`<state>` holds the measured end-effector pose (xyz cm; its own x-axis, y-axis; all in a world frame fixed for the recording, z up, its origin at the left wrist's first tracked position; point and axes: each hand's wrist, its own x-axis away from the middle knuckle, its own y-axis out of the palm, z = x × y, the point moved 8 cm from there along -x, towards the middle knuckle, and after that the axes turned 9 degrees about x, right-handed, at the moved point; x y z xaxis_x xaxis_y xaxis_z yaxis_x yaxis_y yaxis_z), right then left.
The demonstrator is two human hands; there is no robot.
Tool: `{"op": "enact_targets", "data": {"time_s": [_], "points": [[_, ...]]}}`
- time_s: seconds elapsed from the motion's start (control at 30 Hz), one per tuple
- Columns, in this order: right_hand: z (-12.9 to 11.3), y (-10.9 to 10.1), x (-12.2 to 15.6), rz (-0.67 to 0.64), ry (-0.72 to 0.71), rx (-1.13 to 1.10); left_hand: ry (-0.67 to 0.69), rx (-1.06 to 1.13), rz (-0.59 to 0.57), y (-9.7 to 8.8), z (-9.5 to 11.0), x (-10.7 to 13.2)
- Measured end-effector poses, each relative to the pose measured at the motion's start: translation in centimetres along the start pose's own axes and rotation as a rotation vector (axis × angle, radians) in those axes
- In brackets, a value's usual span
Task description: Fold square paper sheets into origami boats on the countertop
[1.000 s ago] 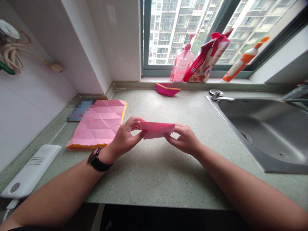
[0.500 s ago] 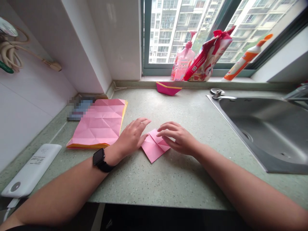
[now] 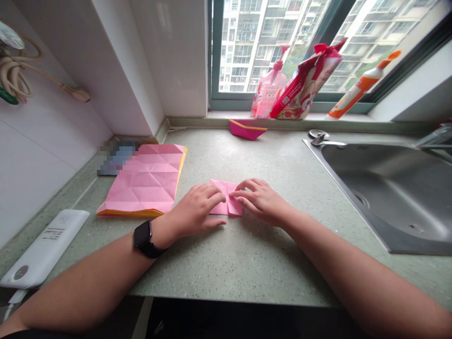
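Countertop, hands over folded paper.

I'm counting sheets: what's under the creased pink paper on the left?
Yellow paper shows along its right and near edges; the rest beneath the creased pink paper is covered.

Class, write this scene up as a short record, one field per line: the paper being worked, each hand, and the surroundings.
Item: folded pink paper, on the counter
Left hand: over its left part
Right hand: over its right part
Left side: paper stack, creased pink on top
Far edge: magenta paper boat
Right side: metal sink
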<state>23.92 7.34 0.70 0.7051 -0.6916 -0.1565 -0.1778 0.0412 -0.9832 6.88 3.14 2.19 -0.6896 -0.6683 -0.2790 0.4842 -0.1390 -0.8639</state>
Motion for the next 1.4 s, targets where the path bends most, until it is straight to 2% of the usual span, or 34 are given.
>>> {"op": "enact_targets", "data": {"time_s": [0.2, 0.43, 0.63, 0.77, 0.93, 1.17, 1.4], "points": [[-0.2, -0.2, 0.1, 0.004, -0.022, 0.029, -0.027, 0.047, -0.017, 0.3, -1.3, -0.2], [-0.3, -0.4, 0.6, 0.056, -0.115, 0.040, 0.057, 0.087, 0.033, -0.8, -0.8, -0.6], [-0.2, -0.1, 0.4, 0.130, -0.085, 0.028, 0.022, 0.189, 0.013, -1.1, -0.9, -0.7], [-0.1, 0.1, 0.1, 0.115, -0.087, 0.010, 0.002, 0.251, -0.008, -0.9, -0.8, -0.8], [0.4, 0.0, 0.2, 0.113, -0.089, 0.001, -0.007, 0.149, 0.006, -1.0, -0.8, -0.5], [0.3, -0.1, 0.3, 0.108, -0.081, 0.002, -0.074, -0.026, 0.013, -0.6, -2.1, -0.5], [1.0, 0.2, 0.3, 0.093, -0.032, 0.036, -0.184, -0.019, 0.074, -1.0, -3.1, -0.3]]}}
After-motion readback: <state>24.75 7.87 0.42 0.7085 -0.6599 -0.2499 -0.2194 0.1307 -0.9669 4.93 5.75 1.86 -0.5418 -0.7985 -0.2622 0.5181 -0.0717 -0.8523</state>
